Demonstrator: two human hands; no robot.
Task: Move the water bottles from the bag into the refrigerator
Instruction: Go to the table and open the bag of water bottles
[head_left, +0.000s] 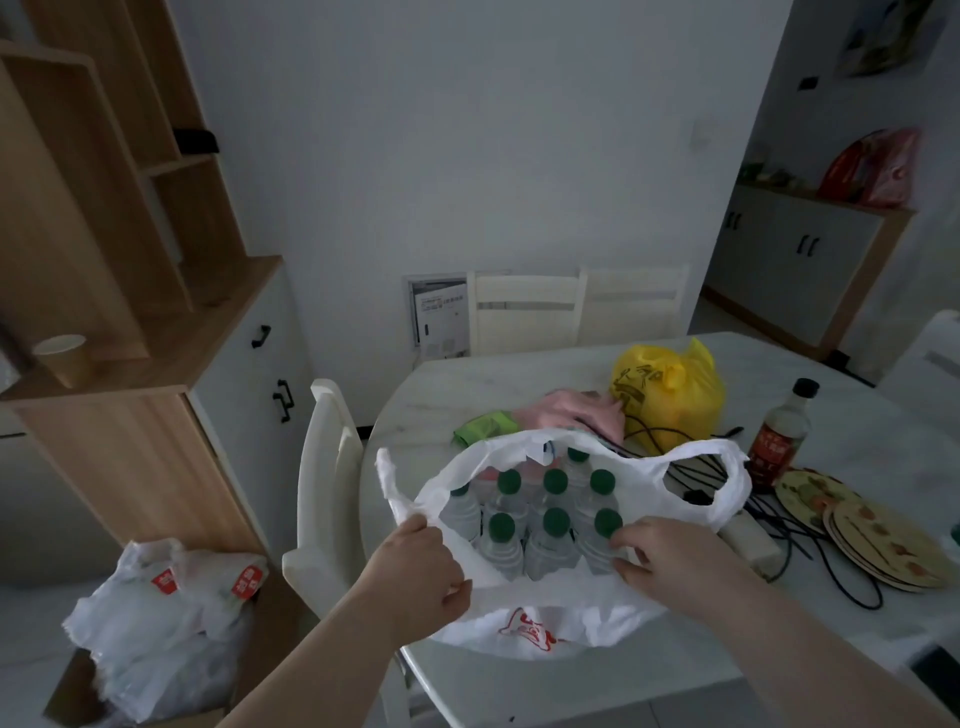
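Note:
A white plastic bag (644, 488) with red print stands open near the front edge of the white table (519, 374). Inside it stand several clear water bottles (555, 540) with green caps, packed upright in rows. My left hand (421, 564) grips the bag's near left rim and pulls it open. My right hand (670, 558) holds the near right rim, its fingertips at the cap of the nearest right bottle. No refrigerator is in view.
Behind the bag lie a yellow bag (670, 389), pink and green cloth (576, 410), black cables (795, 525), a dark sauce bottle (782, 431) and stacked plates (878, 540). A white chair (327, 467) stands at the table's left. On the floor sits another white bag (166, 623). A wooden cabinet (130, 364) carries a paper cup (65, 356).

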